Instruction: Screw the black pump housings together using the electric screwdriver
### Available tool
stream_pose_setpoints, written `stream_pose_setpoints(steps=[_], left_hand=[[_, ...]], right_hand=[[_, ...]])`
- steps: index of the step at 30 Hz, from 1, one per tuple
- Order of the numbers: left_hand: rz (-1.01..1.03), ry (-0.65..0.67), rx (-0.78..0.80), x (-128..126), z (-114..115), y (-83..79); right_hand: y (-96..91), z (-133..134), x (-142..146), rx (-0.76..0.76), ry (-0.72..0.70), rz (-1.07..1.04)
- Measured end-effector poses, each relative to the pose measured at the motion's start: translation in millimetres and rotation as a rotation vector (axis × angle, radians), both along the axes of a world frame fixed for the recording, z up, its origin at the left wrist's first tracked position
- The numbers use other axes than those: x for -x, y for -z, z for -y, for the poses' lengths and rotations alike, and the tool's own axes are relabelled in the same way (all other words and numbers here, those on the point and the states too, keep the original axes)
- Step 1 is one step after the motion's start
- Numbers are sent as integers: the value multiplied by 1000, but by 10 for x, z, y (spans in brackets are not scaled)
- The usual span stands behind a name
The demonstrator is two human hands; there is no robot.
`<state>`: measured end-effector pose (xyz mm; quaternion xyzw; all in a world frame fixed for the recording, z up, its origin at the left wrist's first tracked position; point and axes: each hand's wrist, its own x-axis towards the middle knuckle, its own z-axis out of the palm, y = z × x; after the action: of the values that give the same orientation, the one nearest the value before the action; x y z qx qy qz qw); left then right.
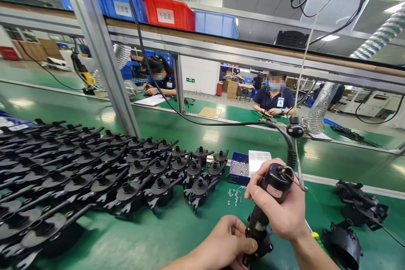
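Note:
My right hand (289,215) is wrapped round a black corded electric screwdriver (274,190), which stands almost upright, its lower end tilted to the left. At the bottom centre my left hand (224,240) grips a black plastic housing (265,248) with thumb and fingers. The screwdriver's lower end is over this housing; its tip is hidden by my left hand. Small loose screws (234,196) lie on the green bench just beyond my hands. Behind them is a blue box (239,164) filled with small metal pieces, next to a white box (257,161).
Rows of black housings (126,196) cover the left of the bench (133,247). Several more housings (343,242) lie on the right, beside a yellow-green handle (317,238). A black cable (221,124) crosses in front. Two co-workers (274,99) sit beyond the metal frame (104,57).

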<state>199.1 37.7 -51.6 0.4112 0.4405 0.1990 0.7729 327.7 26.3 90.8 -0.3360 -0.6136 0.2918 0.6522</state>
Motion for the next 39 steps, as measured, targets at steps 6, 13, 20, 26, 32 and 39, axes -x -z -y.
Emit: stream_pose_setpoints(steps=[6, 13, 20, 26, 32, 39], left_hand=[[-20, 223, -35, 241, -260, -187], [11, 262, -82, 288, -319, -80], [34, 384, -134, 244, -385, -136], [-6, 356, -142, 215, -364, -117], [-8, 400, -160, 278, -371, -91], [-8, 338, -168, 270, -324, -44]], right_hand=[[-13, 49, 43, -45, 51, -37], [81, -36, 25, -51, -50, 34], [97, -88, 57, 37, -324, -55], [43, -26, 151, -22, 59, 29], [81, -6, 136, -44, -13, 2], [156, -75, 158, 41, -198, -1]])
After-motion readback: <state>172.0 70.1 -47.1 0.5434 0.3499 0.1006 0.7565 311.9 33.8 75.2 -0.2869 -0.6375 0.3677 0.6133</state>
